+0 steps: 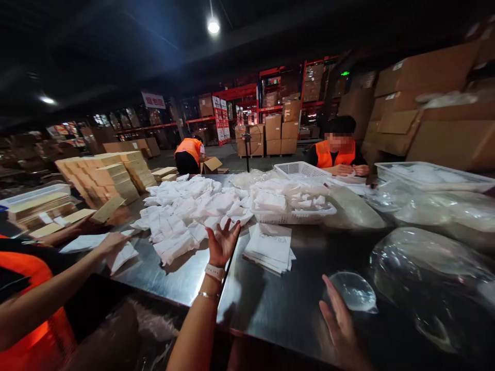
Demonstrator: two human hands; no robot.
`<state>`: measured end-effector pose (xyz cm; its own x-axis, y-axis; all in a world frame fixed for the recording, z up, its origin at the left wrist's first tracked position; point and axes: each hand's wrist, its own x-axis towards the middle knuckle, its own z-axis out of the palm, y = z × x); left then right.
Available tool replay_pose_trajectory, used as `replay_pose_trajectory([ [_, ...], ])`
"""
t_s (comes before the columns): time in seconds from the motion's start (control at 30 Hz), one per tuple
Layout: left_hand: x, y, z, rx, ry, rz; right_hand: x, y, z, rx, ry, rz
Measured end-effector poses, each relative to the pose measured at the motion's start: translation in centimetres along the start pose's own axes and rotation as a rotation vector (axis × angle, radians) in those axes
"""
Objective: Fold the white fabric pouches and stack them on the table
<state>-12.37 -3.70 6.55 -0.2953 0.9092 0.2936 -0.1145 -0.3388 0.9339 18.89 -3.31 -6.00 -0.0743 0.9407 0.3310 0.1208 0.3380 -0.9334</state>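
My left hand is stretched forward over the steel table, fingers spread and holding nothing, just short of a big heap of white packets. A white band and a thin bracelet sit on that wrist. My right hand is flat and open low at the right, its fingertips beside a clear dome-shaped piece lying on the table. A small stack of flat white bags lies between the two hands.
A co-worker in an orange vest at the left has a hand on white packets. White baskets hold more packets. Clear plastic bags crowd the right side. Flat cardboard stacks stand at the left; another person sits opposite.
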Motion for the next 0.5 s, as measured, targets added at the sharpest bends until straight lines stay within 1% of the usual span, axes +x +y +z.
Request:
replay_pose_trajectory([
  [0.03, 1.0, -0.3, 0.0, 0.155, 0.020, 0.011, 0.4, 0.2, -1.2, -0.166, 0.030, -0.094],
  [0.07, 1.7, -1.0, 0.3, 0.335, -0.004, 0.002, 0.9, 0.6, -2.3, -0.312, 0.065, -0.184],
  [0.13, 1.8, -3.5, 1.3, 0.588, -0.128, -0.031, 1.9, 1.7, -4.4, -0.525, 0.131, -0.330],
  [0.17, 1.4, -5.0, 1.9, 0.786, -0.221, -0.023, 2.5, 2.3, -5.3, -0.600, 0.156, -0.369],
  [0.23, 0.4, -7.8, 3.1, 0.997, -0.306, -0.003, 4.0, 3.4, -7.3, -0.716, 0.205, -0.404],
  [0.27, 0.0, -8.9, 3.6, 1.063, -0.323, 0.009, 5.0, 4.0, -8.4, -0.769, 0.231, -0.405],
  [0.33, -0.5, -10.3, 4.3, 1.108, -0.333, 0.025, 7.3, 4.9, -11.4, -0.900, 0.288, -0.356],
  [0.4, -0.7, -10.8, 4.5, 1.157, -0.357, 0.046, 9.8, 5.4, -15.0, -1.051, 0.329, -0.216],
  [0.43, -0.7, -10.8, 4.5, 1.177, -0.367, 0.056, 10.9, 5.4, -16.9, -1.088, 0.351, -0.170],
  [0.5, -0.7, -10.7, 4.4, 1.210, -0.367, 0.072, 12.7, 4.7, -20.0, -1.124, 0.397, -0.138],
])
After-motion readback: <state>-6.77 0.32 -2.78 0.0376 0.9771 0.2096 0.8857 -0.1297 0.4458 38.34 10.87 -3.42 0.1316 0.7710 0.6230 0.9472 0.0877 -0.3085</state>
